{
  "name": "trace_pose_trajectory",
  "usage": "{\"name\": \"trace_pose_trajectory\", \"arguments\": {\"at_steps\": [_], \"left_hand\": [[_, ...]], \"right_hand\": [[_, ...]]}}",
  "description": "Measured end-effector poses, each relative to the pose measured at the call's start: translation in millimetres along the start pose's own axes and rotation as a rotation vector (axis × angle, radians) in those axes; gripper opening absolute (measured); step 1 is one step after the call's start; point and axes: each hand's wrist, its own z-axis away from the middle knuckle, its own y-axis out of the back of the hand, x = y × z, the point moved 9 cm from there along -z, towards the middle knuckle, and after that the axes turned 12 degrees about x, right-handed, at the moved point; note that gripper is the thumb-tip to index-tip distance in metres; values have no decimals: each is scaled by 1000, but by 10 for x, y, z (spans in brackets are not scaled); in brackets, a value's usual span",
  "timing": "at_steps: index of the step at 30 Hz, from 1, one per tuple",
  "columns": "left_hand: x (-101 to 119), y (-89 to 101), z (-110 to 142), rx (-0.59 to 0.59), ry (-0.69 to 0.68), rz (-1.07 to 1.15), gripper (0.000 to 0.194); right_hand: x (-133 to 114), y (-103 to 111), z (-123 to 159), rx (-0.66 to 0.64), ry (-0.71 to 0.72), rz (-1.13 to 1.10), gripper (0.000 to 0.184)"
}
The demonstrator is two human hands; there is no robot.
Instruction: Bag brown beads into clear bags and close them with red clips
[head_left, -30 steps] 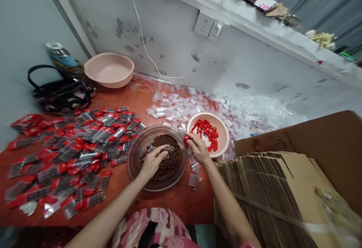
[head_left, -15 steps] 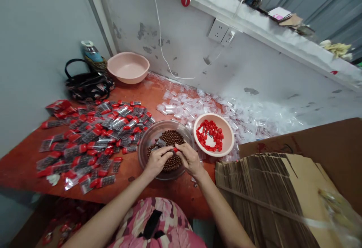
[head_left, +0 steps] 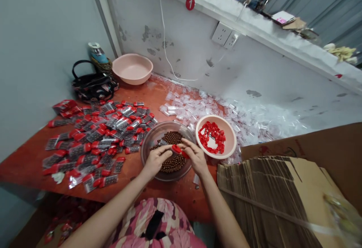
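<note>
Patches (head_left: 146,33) mar the wall (head_left: 192,48) behind the red table (head_left: 135,95) and bead bowl (head_left: 147,146).

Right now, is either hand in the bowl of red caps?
No, the left hand and the right hand both have fingertips above the bowl of brown beads.

Glossy red plastic (head_left: 176,149) — above brown beads (head_left: 173,164)

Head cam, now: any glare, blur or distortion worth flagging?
Head view: glare runs the clear plastic pieces together along the wall; head view: the plastic bag at bottom right looks soft; head view: fine detail on the red pieces at the fingertips is hard to read; head view: wide-angle stretch toward the edges; head view: dark under the table.
</note>
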Motion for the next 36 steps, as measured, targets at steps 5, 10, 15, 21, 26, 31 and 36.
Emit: {"name": "trace_pose_trajectory", "arguments": {"at_steps": [5,10,15,21,26,31,36], "left_hand": [[-247,79,-10,105,194,254,37],[-208,95,-17,75,101,70,32],[-47,28,2,-3,-85,-48,24],[-48,69,25,30,-137,-95,25],[51,104,12,31,-250,-141,24],[-97,194,-177,51,-193,-138,26],[-306,606,-492,208,-26,-28,37]], "right_hand": [[463,62,63,54,-280,-345,28],[529,59,32,112,-306,-424,30],[363,-193,9,-47,-383,-375,33],[430,-515,183,-160,-649,-499,24],[546,-587,131,-2,-615,-625,10],[644,-728,-41,-46,-649,-572,15],[822,-503,-440,-56,-514,-265,35]]}}
